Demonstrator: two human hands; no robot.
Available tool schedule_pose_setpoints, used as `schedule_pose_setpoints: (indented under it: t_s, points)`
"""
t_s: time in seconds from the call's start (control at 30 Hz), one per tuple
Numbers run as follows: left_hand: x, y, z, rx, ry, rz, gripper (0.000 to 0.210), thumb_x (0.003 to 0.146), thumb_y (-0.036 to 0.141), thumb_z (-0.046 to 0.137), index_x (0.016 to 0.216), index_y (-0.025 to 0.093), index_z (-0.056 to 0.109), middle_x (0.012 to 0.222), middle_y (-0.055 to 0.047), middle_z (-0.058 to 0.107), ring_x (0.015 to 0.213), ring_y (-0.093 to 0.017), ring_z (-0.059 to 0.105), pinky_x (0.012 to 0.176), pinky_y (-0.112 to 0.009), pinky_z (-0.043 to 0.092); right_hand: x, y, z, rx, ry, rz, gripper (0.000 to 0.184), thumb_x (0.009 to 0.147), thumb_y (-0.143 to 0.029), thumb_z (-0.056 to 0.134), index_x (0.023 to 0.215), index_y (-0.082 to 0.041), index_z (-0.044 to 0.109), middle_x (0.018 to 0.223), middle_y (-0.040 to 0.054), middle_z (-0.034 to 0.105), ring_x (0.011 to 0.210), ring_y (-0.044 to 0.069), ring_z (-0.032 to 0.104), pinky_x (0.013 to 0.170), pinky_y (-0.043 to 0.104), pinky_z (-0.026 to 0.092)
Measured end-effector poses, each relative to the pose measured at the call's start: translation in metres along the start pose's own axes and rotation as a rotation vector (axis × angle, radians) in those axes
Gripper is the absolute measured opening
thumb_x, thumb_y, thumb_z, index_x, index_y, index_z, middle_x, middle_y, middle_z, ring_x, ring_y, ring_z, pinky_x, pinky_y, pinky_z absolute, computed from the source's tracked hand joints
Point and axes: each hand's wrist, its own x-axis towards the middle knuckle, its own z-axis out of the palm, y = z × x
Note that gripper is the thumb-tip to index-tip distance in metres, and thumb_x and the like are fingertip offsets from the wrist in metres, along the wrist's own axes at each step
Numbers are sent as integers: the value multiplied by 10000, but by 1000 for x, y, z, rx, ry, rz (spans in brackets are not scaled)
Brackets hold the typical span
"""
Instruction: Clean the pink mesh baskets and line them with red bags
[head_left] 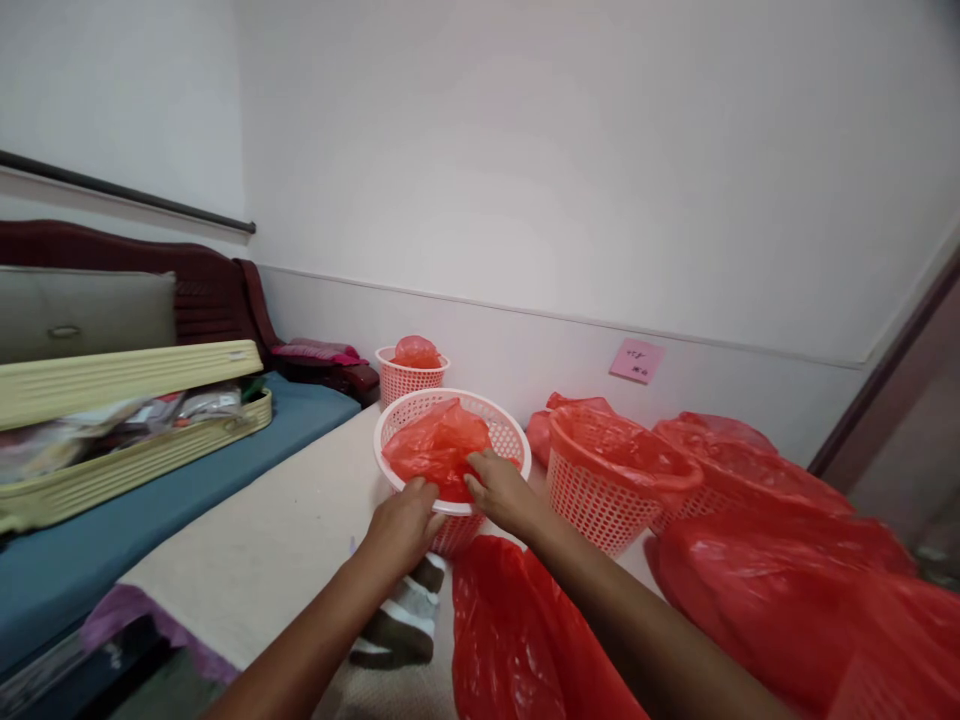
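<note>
A pink plastic basket (511, 425) with a pale rim and mesh sides stands in front of me, a crumpled red plastic bag (435, 440) bunched inside it. My left hand (405, 522) is at the near left of the rim, its fingers curled together on the bag's edge. Over the right side of the rim reaches my right hand (501, 490), fingers closed on the same bag inside the basket. Below my hands lie a striped cloth (405, 615) and a loose red plastic bag (502, 630).
A smaller basket (405, 383) with a red bag stands behind. To the right are a red-bag-lined basket (600, 490) and several red bags (787, 580). A pink note (637, 360) is on the wall. At left, an open yellow case (135, 440) lies on a blue bed (315, 400).
</note>
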Motion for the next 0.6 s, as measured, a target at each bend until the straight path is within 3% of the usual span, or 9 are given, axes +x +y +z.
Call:
schedule_pose_setpoints:
  t_s: [0.13, 0.3, 0.47, 0.5, 0.6]
  points:
    - [-4, 5, -1, 13, -18, 4, 162, 893, 267, 461, 951, 196, 594, 1053, -80, 611, 894, -232, 648, 737, -322, 454, 11, 17, 19, -13, 38, 64, 122, 844, -164, 507, 836, -150, 629, 834, 65, 638, 746, 165, 566, 719, 281, 427]
    - [-3, 2, -1, 8, -18, -8, 164, 897, 257, 448, 964, 201, 587, 1056, -73, 605, 907, -212, 638, 754, -303, 449, -3, 12, 21, 35, 213, 62, 243, 823, -86, 444, 994, -147, 606, 1006, 102, 636, 965, 207, 572, 870, 327, 430]
    - [-1, -2, -1, 9, 0, -36, 165, 906, 269, 438, 960, 207, 580, 1054, -64, 604, 924, -200, 629, 766, -291, 445, -67, -4, 28, 208, 586, -145, 276, 894, -98, 380, 1084, -212, 546, 1004, 79, 633, 992, 218, 566, 895, 382, 447]
    - [0, -2, -1, 9, 1, -37, 160, 903, 267, 441, 956, 208, 580, 1056, -63, 604, 922, -198, 628, 764, -289, 444, -83, -5, 35, 222, 616, -162, 275, 905, -110, 384, 1101, -227, 536, 1012, 78, 635, 989, 222, 573, 881, 388, 460]
    - [2, 0, -2, 11, 8, -34, 143, 888, 251, 455, 948, 207, 577, 1064, -65, 601, 925, -196, 625, 762, -287, 442, -125, 6, 70, 181, 521, -93, 296, 897, -128, 417, 1128, -255, 551, 1063, 80, 657, 1011, 235, 609, 870, 396, 502]
